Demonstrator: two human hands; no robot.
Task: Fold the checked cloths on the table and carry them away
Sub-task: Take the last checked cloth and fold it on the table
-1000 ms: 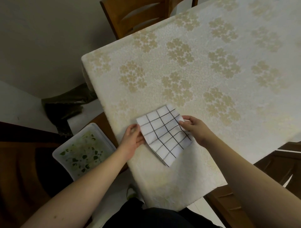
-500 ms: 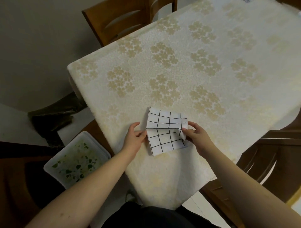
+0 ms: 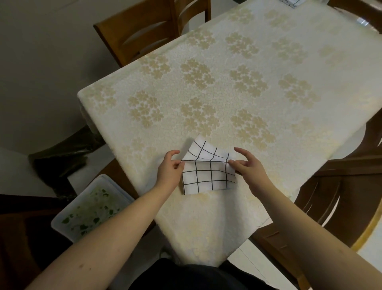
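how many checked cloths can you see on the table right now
2. One checked cloth lies near the table's near edge, pinched by both hands; another cloth is cut off at the far edge. More may lie outside the view.

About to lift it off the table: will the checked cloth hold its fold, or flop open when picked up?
Probably floppy: the checked cloth is thin, and its far flap already curls up off the tablecloth. It looks light, so pinches by the left hand and right hand should carry it. Unsupported layers may fall open.
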